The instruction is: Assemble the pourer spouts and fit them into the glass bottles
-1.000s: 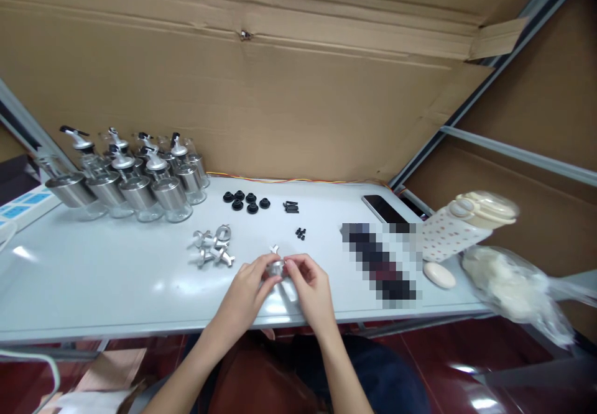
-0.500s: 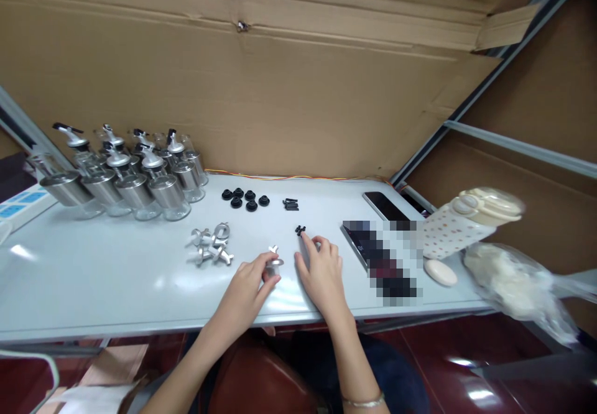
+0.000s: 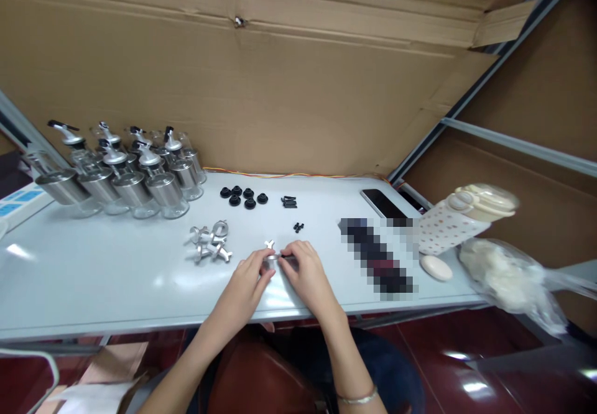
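Observation:
Between the thumb and fingers of my left hand [image 3: 247, 280] is a silver pourer spout [image 3: 270, 244], forked end pointing up and away from me. My right hand [image 3: 306, 272] is closed in a pinch right beside it, its fingertips at the spout's rim. A dark bit shows at those fingertips, seemingly a small black part, mostly hidden. Just beyond lies a little cluster of tiny black parts [image 3: 298, 227]. More silver spouts [image 3: 211, 249] lie in a group to the left. Farther back are several round black stoppers [image 3: 250, 203] and a few thin black levers [image 3: 290, 202].
Glass bottles with steel bands [image 3: 130, 189] crowd the table's back left, beside a power strip [image 3: 21, 206]. On the right are a phone [image 3: 383, 205], a blurred-out dark object [image 3: 377, 255], a dotted tumbler [image 3: 450, 224], a pale oval object [image 3: 436, 268] and a plastic bag [image 3: 508, 277].
My right hand has drawn back from the tiny black parts and come left to the spout. My left hand still holds the spout in nearly the same place. The view has shifted slightly.

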`<action>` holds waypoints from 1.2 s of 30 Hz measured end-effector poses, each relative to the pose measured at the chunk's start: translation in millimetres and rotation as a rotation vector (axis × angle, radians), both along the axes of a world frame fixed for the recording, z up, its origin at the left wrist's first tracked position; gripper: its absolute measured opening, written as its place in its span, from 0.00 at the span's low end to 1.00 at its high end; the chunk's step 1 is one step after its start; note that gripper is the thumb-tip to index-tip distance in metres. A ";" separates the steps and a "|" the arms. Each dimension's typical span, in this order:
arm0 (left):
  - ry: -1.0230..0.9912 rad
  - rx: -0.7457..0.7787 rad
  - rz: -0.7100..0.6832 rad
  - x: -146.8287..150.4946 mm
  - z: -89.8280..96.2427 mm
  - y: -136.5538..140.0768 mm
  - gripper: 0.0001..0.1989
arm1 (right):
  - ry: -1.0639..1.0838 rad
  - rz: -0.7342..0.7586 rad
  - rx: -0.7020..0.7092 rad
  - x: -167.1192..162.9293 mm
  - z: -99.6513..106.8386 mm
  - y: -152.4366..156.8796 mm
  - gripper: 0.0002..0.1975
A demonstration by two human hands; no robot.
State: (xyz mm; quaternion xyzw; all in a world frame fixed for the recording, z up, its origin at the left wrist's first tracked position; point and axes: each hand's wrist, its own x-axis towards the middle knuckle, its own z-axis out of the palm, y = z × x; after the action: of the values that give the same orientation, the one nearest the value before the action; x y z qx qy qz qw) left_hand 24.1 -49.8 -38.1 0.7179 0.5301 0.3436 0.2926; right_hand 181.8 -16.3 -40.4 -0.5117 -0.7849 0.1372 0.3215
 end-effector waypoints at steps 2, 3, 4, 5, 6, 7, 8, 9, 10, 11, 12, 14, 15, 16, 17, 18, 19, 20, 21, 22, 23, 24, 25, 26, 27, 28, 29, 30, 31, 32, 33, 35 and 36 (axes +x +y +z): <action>-0.029 0.011 0.008 -0.1 -1.4 0.9 0.14 | -0.041 -0.005 0.005 -8.6 -0.2 -2.2 0.07; -0.038 0.014 0.008 -0.1 -1.4 1.3 0.14 | -0.044 -0.006 0.009 -11.4 -0.9 -3.3 0.08; -0.043 0.015 0.006 -0.1 -0.9 1.5 0.14 | -0.031 -0.004 0.010 -13.2 -1.8 -4.3 0.08; -0.048 0.014 0.001 0.0 -0.2 1.6 0.14 | -0.002 -0.002 0.009 -13.9 -2.8 -5.2 0.07; -0.051 0.013 -0.001 0.1 0.7 1.6 0.14 | 0.034 -0.005 0.009 -13.9 -3.7 -5.9 0.06; -0.054 0.013 -0.002 0.1 1.5 1.5 0.13 | 0.069 -0.017 0.010 -13.4 -4.4 -6.4 0.05; -0.055 0.013 -0.001 0.3 2.3 1.4 0.13 | 0.100 -0.037 0.014 -12.8 -4.7 -6.9 0.05; -0.056 0.014 0.000 0.4 2.9 1.2 0.13 | 0.131 -0.066 0.018 -12.1 -4.4 -7.3 0.06; -0.056 0.015 -0.001 0.5 3.4 0.9 0.13 | 0.167 -0.104 0.020 -11.2 -3.5 -7.8 0.07; -0.055 0.017 0.000 0.6 3.8 0.6 0.13 | 0.208 -0.142 0.009 -9.9 -2.0 -8.3 0.08; -0.052 0.017 0.002 0.7 4.2 0.3 0.13 | 0.250 -0.175 -0.022 -8.0 0.0 -8.9 0.10; -0.046 0.013 0.006 0.8 4.7 -0.2 0.13 | 0.315 -0.189 -0.133 -1.8 5.1 -10.3 0.14; -0.042 0.010 0.006 0.8 4.8 -0.4 0.13 | 0.322 -0.156 -0.201 2.6 7.8 -11.0 0.14; -0.039 0.007 0.005 0.8 4.8 -0.4 0.13 | 0.313 -0.096 -0.260 7.6 10.3 -11.5 0.12; -0.036 0.004 0.003 0.8 4.7 -0.4 0.13 | 0.294 -0.022 -0.301 12.7 12.6 -11.8 0.07; -0.034 0.002 0.000 0.8 4.5 -0.3 0.13 | 0.273 0.054 -0.325 17.3 14.5 -11.7 0.04; -0.033 0.000 -0.001 0.8 4.3 -0.2 0.13 | 0.254 0.120 -0.339 21.1 15.9 -11.3 0.04; -0.032 -0.001 0.000 0.8 4.1 0.0 0.13 | 0.240 0.168 -0.350 23.6 16.7 -10.5 0.05; -0.032 -0.002 0.001 0.9 4.1 0.1 0.13 | 0.233 0.192 -0.355 24.5 16.9 -9.4 0.05; -0.032 -0.005 0.001 0.9 4.2 0.3 0.13 | 0.229 0.188 -0.354 23.8 16.5 -8.1 0.05; -0.034 -0.008 0.001 1.0 4.5 0.3 0.13 | 0.223 0.163 -0.347 21.6 15.4 -6.7 0.05; -0.035 -0.011 0.002 0.9 4.8 0.3 0.13 | 0.214 0.122 -0.327 18.2 13.9 -5.4 0.06; -0.036 -0.018 0.004 0.8 5.1 0.2 0.13 | 0.205 0.069 -0.289 14.1 11.9 -4.4 0.07; -0.035 -0.029 0.007 0.6 5.3 0.0 0.13 | 0.199 0.011 -0.237 9.9 9.8 -3.9 0.07; -0.034 -0.043 0.008 0.2 5.3 -0.3 0.13 | 0.199 -0.044 -0.180 6.0 7.6 -3.8 0.07; -0.032 -0.054 0.009 -0.2 5.1 -0.5 0.13 | 0.213 -0.089 -0.129 3.1 5.5 -4.1 0.08; -0.031 -0.061 0.005 -0.6 4.7 -0.8 0.13 | 0.245 -0.124 -0.094 1.4 3.6 -4.8 0.08; -0.030 -0.064 0.001 -1.0 4.1 -1.1 0.12 | 0.295 -0.147 -0.085 0.9 2.0 -5.6 0.08; -0.030 -0.065 -0.001 -1.4 3.4 -1.3 0.12 | 0.359 -0.157 -0.104 1.7 0.6 -6.5 0.07; -0.030 -0.065 -0.001 -1.7 2.9 -1.5 0.12 | 0.431 -0.160 -0.143 3.3 -0.5 -7.1 0.07; -0.030 -0.064 0.003 -1.9 2.5 -1.7 0.11 | 0.505 -0.163 -0.188 5.4 -1.5 -7.5 0.08; -0.030 -0.066 0.006 -1.9 2.6 -2.1 0.10 | 0.626 -0.176 -0.254 9.7 -3.0 -7.3 0.09; -0.031 -0.067 0.004 -1.8 3.2 -2.3 0.10 | 0.670 -0.174 -0.265 11.2 -3.4 -7.0 0.09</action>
State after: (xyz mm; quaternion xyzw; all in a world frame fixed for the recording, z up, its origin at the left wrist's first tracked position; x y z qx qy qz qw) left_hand 22.3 -52.1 -34.9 0.7013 0.5381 0.3373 0.3239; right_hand 193.0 -23.3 -43.8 -0.5405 -0.5649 0.3699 0.5020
